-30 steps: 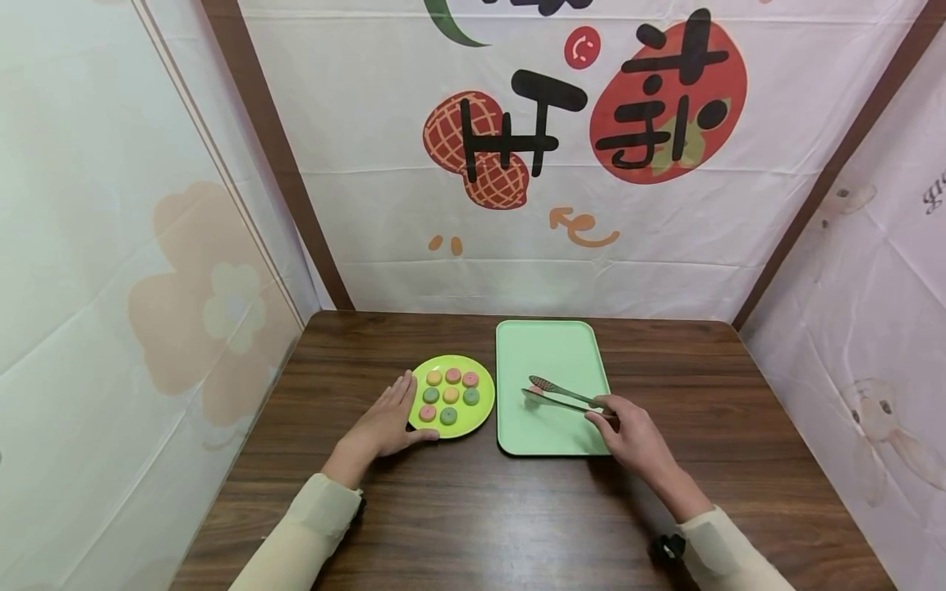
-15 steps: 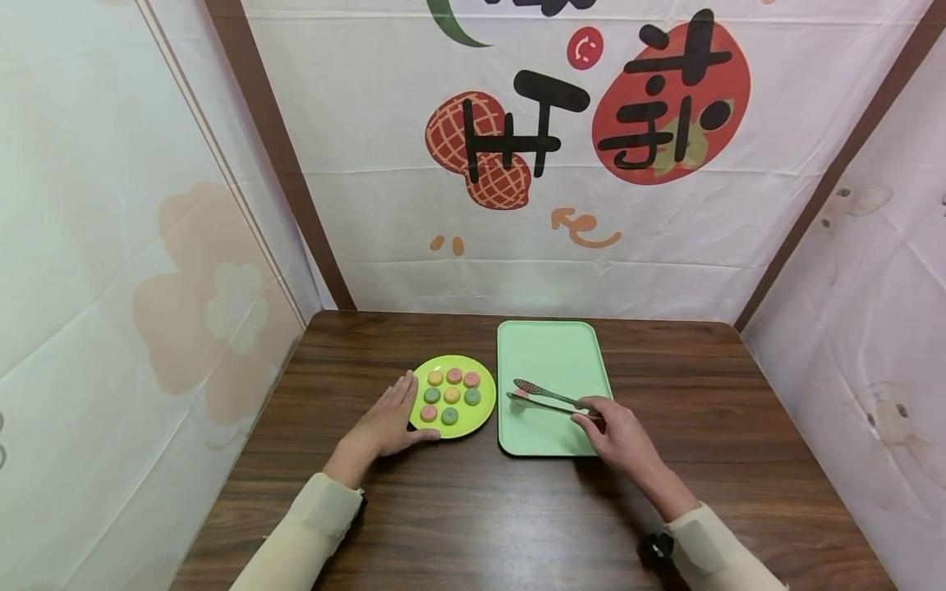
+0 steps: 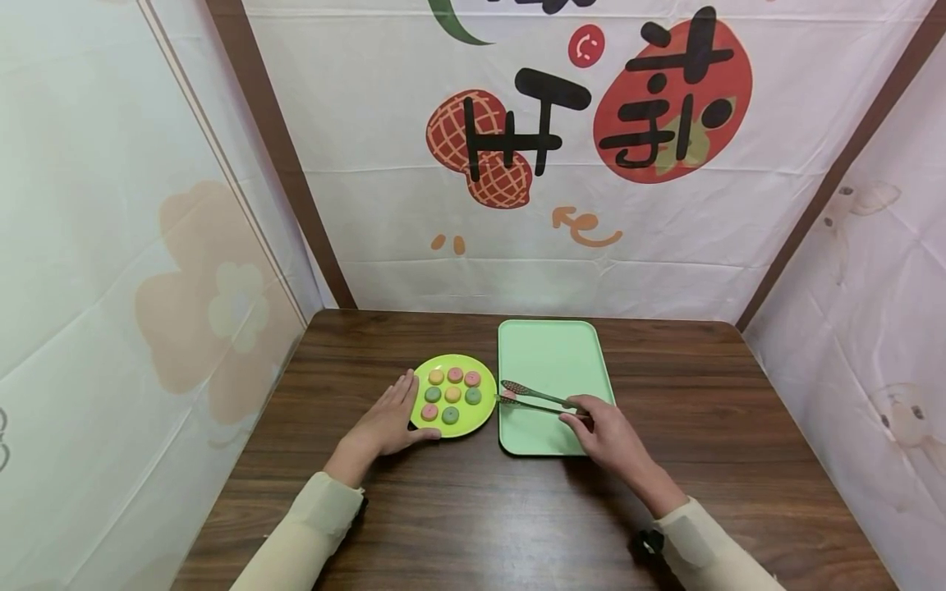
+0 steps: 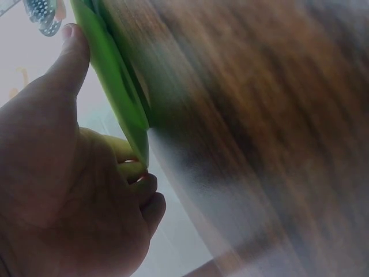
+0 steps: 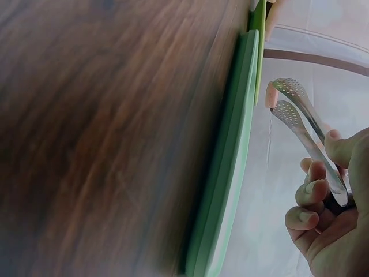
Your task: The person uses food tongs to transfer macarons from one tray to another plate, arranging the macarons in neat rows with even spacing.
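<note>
My left hand (image 3: 382,420) lies against the left rim of a yellow-green plate (image 3: 480,417), its fingers straight and the thumb spread along the near edge. On that plate sit several small macarons (image 3: 452,395) in pink, yellow and green. The right hand (image 3: 612,433) holds metal tongs (image 3: 538,397) with perforated tips, thumb on one arm and fingers on the other. Between the tong tips is one pink macaron (image 5: 271,95), above the left edge of a mint-green tray (image 3: 550,349). The left wrist view shows the thumb and fingertips touching the plate's rim.
The tray lies just right of the plate on a dark brown wooden table (image 3: 473,509). A white printed cloth (image 3: 384,213) hangs behind the table's far edge, and more cloth walls stand at both sides.
The right hand has moved left, carrying the tongs and pink macaron from over the tray's middle to its left edge by the plate. The left hand has stayed at the plate.
</note>
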`<action>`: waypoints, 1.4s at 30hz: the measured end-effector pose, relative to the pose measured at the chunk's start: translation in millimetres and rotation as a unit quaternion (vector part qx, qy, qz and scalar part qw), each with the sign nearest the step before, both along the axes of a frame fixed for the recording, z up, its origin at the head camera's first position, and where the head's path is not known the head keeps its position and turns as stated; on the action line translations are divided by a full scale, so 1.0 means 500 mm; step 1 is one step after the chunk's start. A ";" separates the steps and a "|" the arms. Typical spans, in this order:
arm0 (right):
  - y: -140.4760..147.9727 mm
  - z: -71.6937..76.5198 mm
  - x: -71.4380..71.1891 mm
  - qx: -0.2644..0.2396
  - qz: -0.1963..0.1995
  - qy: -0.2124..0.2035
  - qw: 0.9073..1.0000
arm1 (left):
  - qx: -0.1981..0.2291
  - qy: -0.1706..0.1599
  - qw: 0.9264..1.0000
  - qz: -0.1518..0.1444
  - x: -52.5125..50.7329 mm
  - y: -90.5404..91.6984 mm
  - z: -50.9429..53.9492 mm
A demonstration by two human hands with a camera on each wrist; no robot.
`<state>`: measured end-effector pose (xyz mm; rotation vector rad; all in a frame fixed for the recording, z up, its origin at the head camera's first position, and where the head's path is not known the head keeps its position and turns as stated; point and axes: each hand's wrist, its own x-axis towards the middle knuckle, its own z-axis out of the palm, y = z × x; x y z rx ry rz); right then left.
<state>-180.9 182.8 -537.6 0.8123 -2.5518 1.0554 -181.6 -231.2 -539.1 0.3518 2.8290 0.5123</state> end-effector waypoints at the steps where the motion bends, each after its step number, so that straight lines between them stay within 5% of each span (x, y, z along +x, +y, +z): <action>1: -0.003 0.001 0.000 0.001 0.000 -0.003 1.000 | 0.000 -0.001 1.000 0.000 0.000 0.000 0.000; 42: -0.087 0.006 -0.008 0.047 0.055 -0.011 0.997 | -0.005 0.006 1.000 -0.006 -0.001 0.001 -0.001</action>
